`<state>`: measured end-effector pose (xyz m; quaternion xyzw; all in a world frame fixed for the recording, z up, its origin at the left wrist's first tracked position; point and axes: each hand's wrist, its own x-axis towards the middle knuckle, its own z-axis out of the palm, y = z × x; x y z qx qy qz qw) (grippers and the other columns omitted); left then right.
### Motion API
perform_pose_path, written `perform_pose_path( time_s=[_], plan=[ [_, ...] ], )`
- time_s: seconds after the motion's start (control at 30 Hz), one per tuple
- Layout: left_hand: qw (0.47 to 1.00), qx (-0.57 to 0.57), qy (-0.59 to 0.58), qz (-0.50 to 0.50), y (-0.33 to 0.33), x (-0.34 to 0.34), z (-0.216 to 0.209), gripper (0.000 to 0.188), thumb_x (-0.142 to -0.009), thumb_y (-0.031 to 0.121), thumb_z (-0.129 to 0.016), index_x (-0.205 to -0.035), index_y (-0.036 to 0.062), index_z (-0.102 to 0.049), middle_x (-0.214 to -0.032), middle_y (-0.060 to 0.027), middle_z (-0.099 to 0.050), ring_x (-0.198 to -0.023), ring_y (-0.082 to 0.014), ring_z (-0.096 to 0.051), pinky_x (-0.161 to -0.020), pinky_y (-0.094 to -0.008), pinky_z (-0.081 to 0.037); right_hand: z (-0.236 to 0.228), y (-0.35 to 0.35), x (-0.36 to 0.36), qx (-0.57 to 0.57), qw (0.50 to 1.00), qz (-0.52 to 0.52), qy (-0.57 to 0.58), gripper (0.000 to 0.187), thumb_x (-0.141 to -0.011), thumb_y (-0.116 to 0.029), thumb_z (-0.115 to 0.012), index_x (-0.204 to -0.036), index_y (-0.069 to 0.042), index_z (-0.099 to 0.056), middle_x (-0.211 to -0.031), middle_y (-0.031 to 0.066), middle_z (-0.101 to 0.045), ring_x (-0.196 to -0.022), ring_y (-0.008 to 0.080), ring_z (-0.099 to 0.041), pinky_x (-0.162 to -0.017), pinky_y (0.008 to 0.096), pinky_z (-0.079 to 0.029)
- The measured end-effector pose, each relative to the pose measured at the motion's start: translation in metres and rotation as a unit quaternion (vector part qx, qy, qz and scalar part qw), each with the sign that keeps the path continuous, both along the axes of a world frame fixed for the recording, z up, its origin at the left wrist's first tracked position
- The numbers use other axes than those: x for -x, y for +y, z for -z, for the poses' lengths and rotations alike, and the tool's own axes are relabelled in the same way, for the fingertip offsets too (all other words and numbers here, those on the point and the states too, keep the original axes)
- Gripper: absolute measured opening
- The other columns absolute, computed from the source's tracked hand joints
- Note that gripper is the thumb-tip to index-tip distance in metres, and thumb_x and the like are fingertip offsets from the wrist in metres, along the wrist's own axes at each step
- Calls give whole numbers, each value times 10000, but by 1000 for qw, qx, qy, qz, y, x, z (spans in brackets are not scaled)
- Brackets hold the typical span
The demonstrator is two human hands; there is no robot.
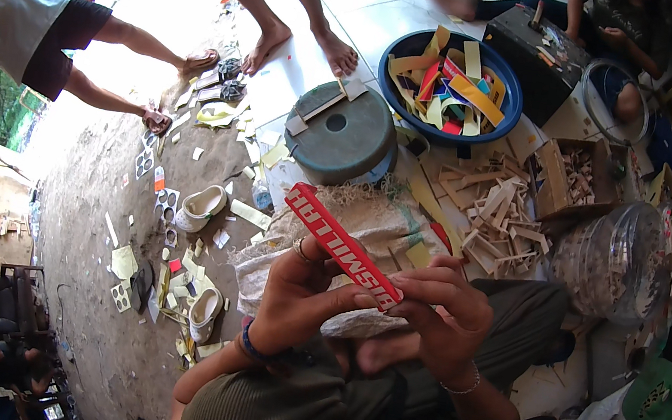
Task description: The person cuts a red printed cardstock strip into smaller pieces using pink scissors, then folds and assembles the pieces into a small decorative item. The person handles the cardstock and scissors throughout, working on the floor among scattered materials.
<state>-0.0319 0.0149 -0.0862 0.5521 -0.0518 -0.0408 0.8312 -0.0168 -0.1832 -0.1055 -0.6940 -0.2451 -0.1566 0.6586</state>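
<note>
A flat red strip with large white lettering (339, 245) slants across in front of me, its upper left end higher than the lower right one. Around its middle and lower edge close the thumb and fingers of my left hand (293, 295). At its lower right end, the fingers and thumb of my right hand (446, 313) pinch it. Beneath the strip a pale woven sack (257, 272) lies by my bare foot. Just beyond stands a round grey-green drum (353, 156) with a hole in its top and a thin wooden stick (316, 111) lying across it.
A blue basin (385, 78) holds coloured offcuts. To the right are a heap of wooden pieces (505, 214), a cardboard box (554, 190), a clear plastic container (607, 259) and a green cap (654, 404). Pale clogs (202, 206) and scraps litter the left ground. Other people stand and sit nearby.
</note>
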Motion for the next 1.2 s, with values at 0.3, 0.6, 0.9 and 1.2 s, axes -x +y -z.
perform_pose_path(
  time_s=[0.3,0.6,0.9,1.2],
  plan=[
    [999,-19,-3,33,3,1,-2,402,-845,-52,-802,-1195,-8,-608,-1097,-97,-684,-1064,-220,-695,-928,-366,-582,-6,0,4,-14,1000,-9,9,305,-770,-126,-870,-1062,-89,-792,-1051,72,-781,-955,178,-722,-849,326,-465],
    [998,-2,34,55,1,-1,-10,565,-847,40,-834,-1336,-67,-570,-1012,-81,-710,-1012,-187,-689,-921,-325,-547,-16,-6,6,75,994,26,-71,328,-760,-200,-879,-1070,-134,-794,-1044,16,-775,-939,121,-708,-839,322,-438],
    [995,-7,61,81,2,-2,-13,659,-886,106,-824,-1432,-70,-499,-1030,-87,-712,-996,-162,-689,-920,-309,-539,-19,-7,9,106,991,41,-77,325,-769,-233,-877,-1072,-153,-791,-1045,-3,-768,-938,129,-706,-853,326,-445],
    [991,22,102,81,7,-11,22,555,-1035,207,-674,-1522,51,-458,-1360,-62,-620,-1240,-138,-596,-1095,-332,-465,3,10,-8,62,997,1,46,375,-770,-68,-866,-1094,-61,-677,-1065,105,-708,-1014,281,-684,-909,397,-525]
  ],
)
